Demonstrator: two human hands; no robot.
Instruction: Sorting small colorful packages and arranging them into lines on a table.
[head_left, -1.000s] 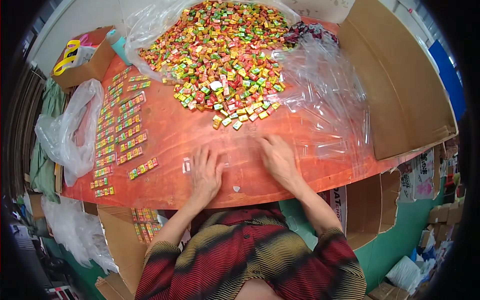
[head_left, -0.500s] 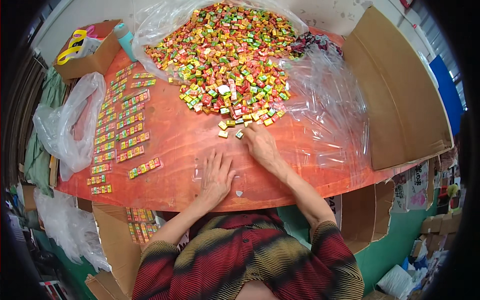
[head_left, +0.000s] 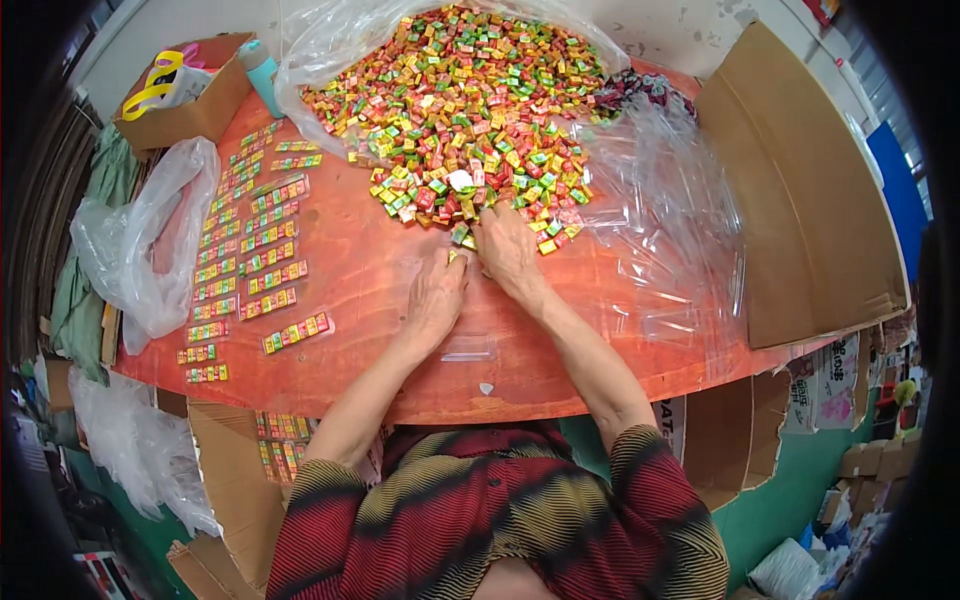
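Heap of small wrapped candies (head_left: 470, 110) piled on clear plastic sheet (head_left: 670, 210) at far side of orange counter (head_left: 370, 260). Right hand (head_left: 507, 250) at heap's near edge, fingers curled over loose pieces; left hand (head_left: 437, 297) just beside, flat, fingers together. Filled candy strips (head_left: 250, 260) in rows at left.

Both forearms extend forward; left hand (head_left: 436, 296) lies palm-down, right hand (head_left: 506, 250) beside it, fingers curled downward.

My right hand (head_left: 508, 252) and left hand (head_left: 436, 297) rest on the orange tabletop (head_left: 370, 290), fingertips touching the near edge of the candy pile (head_left: 460, 110).
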